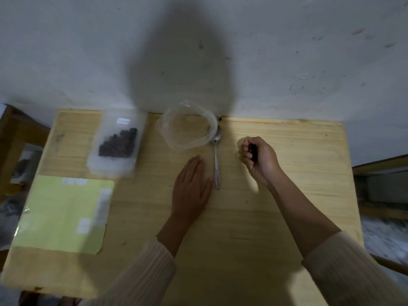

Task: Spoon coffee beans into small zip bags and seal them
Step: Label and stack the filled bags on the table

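Beans [117, 143] lie mostly in the frosted zip bag [110, 165] at the far left of the table [287, 195]. The right hand [260, 156] curls round something dark, likely more beans; the left hand [192, 186] rests flat and open beside the spoon [217, 160]. I'd hold the clear bag [187, 129] open wide before tipping them in.

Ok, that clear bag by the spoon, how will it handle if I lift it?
Probably floppy: the clear bag is thin film with a crumpled, sagging rim. Likely light, as nothing obvious shows inside, so a nudge may slide it. Its edge seems to meet the spoon bowl, so lifting could shift that.
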### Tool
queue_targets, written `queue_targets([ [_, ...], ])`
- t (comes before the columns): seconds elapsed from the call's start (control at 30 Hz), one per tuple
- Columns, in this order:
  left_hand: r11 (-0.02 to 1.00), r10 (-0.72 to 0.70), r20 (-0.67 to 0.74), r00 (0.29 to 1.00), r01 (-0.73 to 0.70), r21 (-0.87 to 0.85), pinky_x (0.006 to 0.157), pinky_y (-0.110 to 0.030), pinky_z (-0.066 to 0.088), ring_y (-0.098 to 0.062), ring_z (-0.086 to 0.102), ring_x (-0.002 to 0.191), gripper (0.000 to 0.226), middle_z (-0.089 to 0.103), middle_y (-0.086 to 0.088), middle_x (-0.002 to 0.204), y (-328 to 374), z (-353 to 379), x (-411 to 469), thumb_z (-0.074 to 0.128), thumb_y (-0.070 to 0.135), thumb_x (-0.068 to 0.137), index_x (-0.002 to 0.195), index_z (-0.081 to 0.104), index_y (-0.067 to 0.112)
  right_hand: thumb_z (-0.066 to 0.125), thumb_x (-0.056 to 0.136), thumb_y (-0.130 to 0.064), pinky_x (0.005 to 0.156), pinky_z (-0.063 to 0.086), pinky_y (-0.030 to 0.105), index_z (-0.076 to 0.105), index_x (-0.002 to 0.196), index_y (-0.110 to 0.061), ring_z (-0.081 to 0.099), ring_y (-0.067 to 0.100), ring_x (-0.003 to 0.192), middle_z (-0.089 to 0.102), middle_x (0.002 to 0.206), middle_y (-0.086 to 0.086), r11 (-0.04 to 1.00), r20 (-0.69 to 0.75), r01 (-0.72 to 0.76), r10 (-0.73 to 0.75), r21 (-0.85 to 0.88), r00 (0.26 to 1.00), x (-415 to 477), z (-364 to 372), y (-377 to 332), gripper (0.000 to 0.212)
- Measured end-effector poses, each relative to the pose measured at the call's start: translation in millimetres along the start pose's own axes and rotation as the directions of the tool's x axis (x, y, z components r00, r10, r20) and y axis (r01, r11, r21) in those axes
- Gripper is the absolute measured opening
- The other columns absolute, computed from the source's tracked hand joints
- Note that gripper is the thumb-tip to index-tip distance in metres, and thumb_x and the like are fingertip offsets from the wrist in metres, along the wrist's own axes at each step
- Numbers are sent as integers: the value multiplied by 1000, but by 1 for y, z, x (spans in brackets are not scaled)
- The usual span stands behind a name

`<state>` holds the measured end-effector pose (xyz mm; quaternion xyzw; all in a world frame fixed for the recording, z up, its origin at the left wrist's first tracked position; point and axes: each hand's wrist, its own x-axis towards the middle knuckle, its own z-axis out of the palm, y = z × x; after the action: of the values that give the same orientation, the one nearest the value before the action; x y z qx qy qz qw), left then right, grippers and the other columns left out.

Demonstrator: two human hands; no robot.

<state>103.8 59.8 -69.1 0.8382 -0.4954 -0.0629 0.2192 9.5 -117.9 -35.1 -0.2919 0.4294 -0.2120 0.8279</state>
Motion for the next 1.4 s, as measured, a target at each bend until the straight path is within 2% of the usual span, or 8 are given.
queue_targets([
  [0.1,990,-141,17,990,140,16,109,-24,21,-20,34,135,57,40,-10,145,-5,2,0,36,40,93,138,41,5,33,91,-7,34,22,17,48,66,-7,32,9,46,43,61,2,993,-39,21,-26,-118,999,12,12,-4,29],
  [0.37,987,-158,44,986,156,41,109,-33,25,-19,30,138,59,35,-8,149,-1,3,2,35,43,93,141,37,9,50,94,-15,35,23,17,45,61,-11,33,6,39,46,49,-3,956,-8,68,-73,-287,997,34,30,-19,34],
  [0.47,986,-159,45,986,156,56,108,-32,27,-18,31,137,58,37,-8,148,-1,3,3,37,43,92,139,39,9,54,93,-22,41,28,16,44,55,-15,32,3,36,42,42,-9,811,-29,129,-177,-571,984,37,31,-13,41],
  [0.63,984,-172,52,984,170,57,108,-33,28,-18,31,137,59,36,-7,148,-1,4,4,36,44,92,139,39,10,60,87,-26,61,39,30,55,62,-1,48,17,60,56,64,10,614,3,251,-374,-748,927,48,32,-7,36],
  [0.8,986,-155,37,987,153,63,109,-30,27,-19,33,137,58,41,-9,145,-2,5,4,39,42,91,136,44,7,67,79,-23,53,36,27,73,78,-17,43,10,49,57,57,5,455,74,323,-484,-830,872,53,32,-6,8],
  [1.03,987,-147,15,989,146,62,110,-32,28,-18,31,138,58,39,-9,146,-2,7,3,40,42,92,138,42,7,68,76,-20,57,46,28,75,85,-21,55,3,57,63,63,-12,371,124,364,-535,-854,836,60,43,-3,11],
  [1.13,988,-143,4,990,143,55,110,-30,26,-18,31,137,57,40,-9,146,-2,7,3,41,41,92,137,42,7,68,78,-22,69,54,36,75,90,-20,65,16,78,73,86,-2,316,120,324,-526,-892,842,64,45,-2,14],
  [1.4,989,-137,-26,990,138,55,110,-31,28,-18,32,137,58,41,-9,145,-3,10,3,42,42,91,137,44,7,59,87,-22,70,54,37,71,98,-14,65,21,80,72,90,6,179,200,329,-507,-927,838,69,41,-5,19],
])
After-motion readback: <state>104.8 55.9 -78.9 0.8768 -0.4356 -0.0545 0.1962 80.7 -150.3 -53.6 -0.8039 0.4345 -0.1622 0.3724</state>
